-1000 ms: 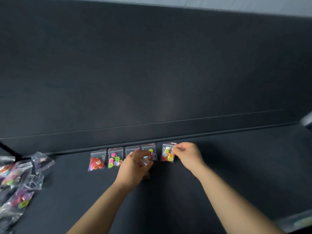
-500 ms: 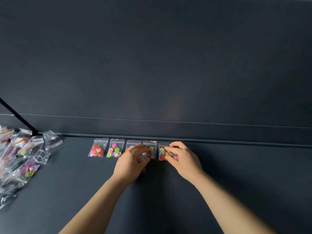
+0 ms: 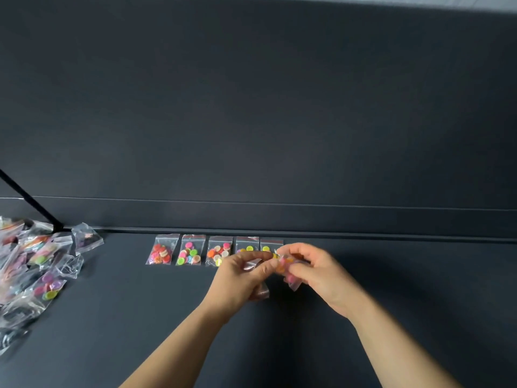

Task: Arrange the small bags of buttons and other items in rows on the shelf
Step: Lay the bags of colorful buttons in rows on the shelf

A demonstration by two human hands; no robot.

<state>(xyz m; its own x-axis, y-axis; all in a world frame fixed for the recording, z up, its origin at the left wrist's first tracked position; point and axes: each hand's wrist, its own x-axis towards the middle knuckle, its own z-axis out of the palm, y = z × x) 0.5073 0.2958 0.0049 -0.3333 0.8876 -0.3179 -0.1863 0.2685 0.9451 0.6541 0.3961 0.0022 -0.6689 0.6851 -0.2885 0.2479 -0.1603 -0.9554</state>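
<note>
Forearms: two bare arms reach in from the lower edge and meet at mid-frame.
Left hand point(image 3: 240, 278): thumb and forefinger curled, pinching the left edge of the held bag.
Right hand point(image 3: 321, 275): fingers curled round the right side of the same bag, thumb on top.
Held bag point(image 3: 288, 268): small clear zip pouch of thin, glossy, crinkled plastic. It holds round flat buttons in pink, orange and yellow. It is lifted above the shelf, just in front of the right end of the row, and is blurred.
Clear plastic flap point(image 3: 260, 291): shows under the left palm; I cannot tell whether it is a second bag.
Shelf point(image 3: 279, 345): flat, matte, dark grey, with no visible grain.
Pile of bags point(image 3: 42, 264): a loose heap at the left edge of overlapping, creased, shiny pouches with purple, green, red and orange buttons.
Row of bags point(image 3: 219, 252): five pouches lying flat side by side along the back edge, nearly touching, each with a red zip strip at the top. The two on the right are partly hidden by the hands.
Ledge point(image 3: 363, 219): a low dark step running the width behind the row.
Black rod point(image 3: 28, 203): thin and slanted, meeting the shelf at the left.
Back panel point(image 3: 251, 107): a broad, smooth, dark grey wall.
Pale strip point(image 3: 419, 1): a light band at the top edge.
</note>
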